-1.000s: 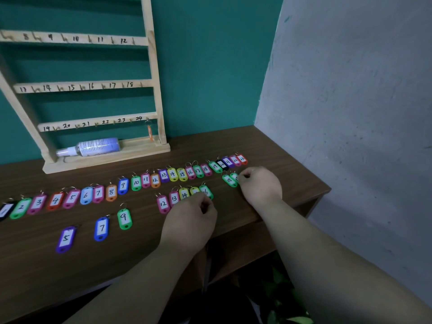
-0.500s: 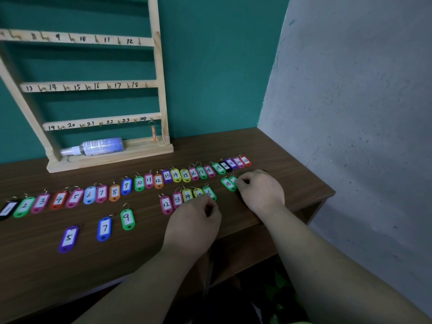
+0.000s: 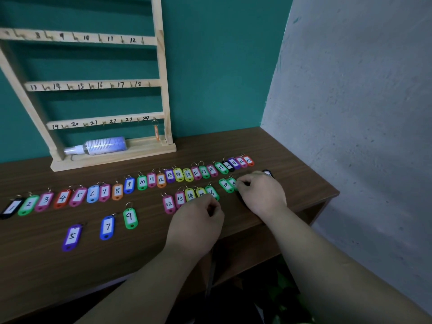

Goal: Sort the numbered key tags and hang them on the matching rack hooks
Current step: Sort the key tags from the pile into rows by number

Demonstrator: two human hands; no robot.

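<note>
While I lean over the desk [image 3: 282, 148], both of my hands sit low on its right half among the key tags. My left hand [image 3: 198, 224] has its fingers curled under, knuckles up, resting at the near ends of the short second row [image 3: 180, 199], which reads 12 to 16; it covers the bottoms of the yellow 14 and 15, and I cannot tell whether it holds anything. My right hand [image 3: 263, 192] is curled too, thumb and forefinger pinching the right edge of the green 19 tag [image 3: 232, 182], which lies flat on the desk touching the green 18 tag [image 3: 225, 184]. A black tag [image 3: 268, 172] peeks out just beyond my right knuckles. Behind these runs the long row [image 3: 152, 180], 1 at the far left through 23 at the right, each tag flat with its ring pointing away from me. Nearer to me on the left, well apart from the rows, lie a purple 5 tag [image 3: 72, 237], a blue 7 tag [image 3: 107, 227] and a green 9 tag [image 3: 130, 217]. The wooden rack [image 3: 161, 66] stands at the back against the teal wall, an orange tag [image 3: 156, 132] hanging from its hook by 24, and a spray bottle [image 3: 105, 145] lies on its base.
</note>
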